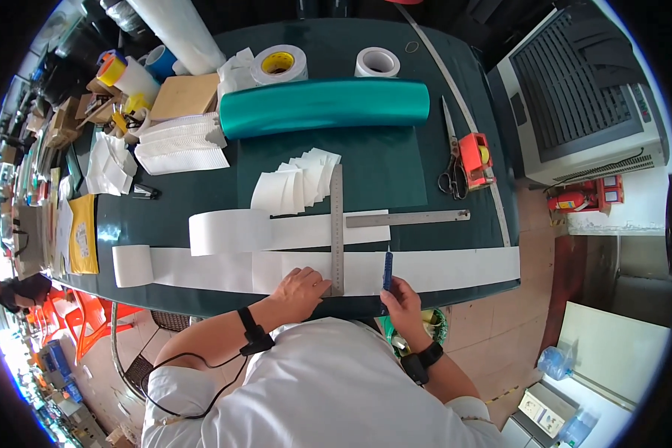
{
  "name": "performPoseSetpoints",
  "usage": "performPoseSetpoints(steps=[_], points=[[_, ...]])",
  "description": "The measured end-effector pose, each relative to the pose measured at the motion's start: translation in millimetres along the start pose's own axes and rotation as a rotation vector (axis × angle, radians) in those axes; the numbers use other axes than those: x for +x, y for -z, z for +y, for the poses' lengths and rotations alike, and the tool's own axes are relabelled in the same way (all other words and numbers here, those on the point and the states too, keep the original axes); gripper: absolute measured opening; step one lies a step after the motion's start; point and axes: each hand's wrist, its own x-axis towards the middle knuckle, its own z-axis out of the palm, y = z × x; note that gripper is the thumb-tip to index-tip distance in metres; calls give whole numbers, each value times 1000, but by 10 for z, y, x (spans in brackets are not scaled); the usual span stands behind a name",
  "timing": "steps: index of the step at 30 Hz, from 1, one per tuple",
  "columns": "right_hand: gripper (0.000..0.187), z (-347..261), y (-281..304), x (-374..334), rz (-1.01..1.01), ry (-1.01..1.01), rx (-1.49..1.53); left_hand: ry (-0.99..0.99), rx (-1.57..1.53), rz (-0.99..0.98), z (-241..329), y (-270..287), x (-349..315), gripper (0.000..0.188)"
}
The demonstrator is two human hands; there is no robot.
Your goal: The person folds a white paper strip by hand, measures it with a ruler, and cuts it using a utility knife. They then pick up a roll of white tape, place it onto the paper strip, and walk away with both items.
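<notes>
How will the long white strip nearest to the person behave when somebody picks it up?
The strip would probably sag, since it looks thin and lies flat. Its left end, seemingly wound into a roll, may roll or curl back. The metal ruler lying across it would likely slide off.

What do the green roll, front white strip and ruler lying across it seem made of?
Green roll: probably glossy plastic sheeting, from the sheen along its curve. White strip: matte paper or thin plastic; its even, glare-free surface fits either. Ruler: likely satin metal, judging by its grey tone.
</notes>
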Motion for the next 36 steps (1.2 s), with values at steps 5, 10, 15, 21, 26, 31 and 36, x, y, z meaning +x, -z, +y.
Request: performPoseSetpoints(steps=[5, 10, 15, 21, 26, 31, 36], points=[[37, 0, -27, 31, -33, 6, -73, -37, -33, -4, 7, -28, 39, 44], [37, 47, 80, 76, -50, 27, -111, -59, -69, -14, 36, 94, 75, 43], [41, -286, 368, 215, 7, 284, -798, -12, 34, 263, -225, 56, 416, 51], [44, -245, 768, 441, -12, 510, -1140, -15, 167, 240, -457, 37, 798, 71], [42, -485, 711, 1157, -39, 763, -1126, 35, 172, 203, -465, -27, 798, 75], [37, -644, 600, 1543, -101, 717, -1247, 15, 224, 256, -451, -32, 834, 73], [34, -666, 689, 1692, -280, 539, -1198, 36, 196, 221, -467, -24, 798, 73]])
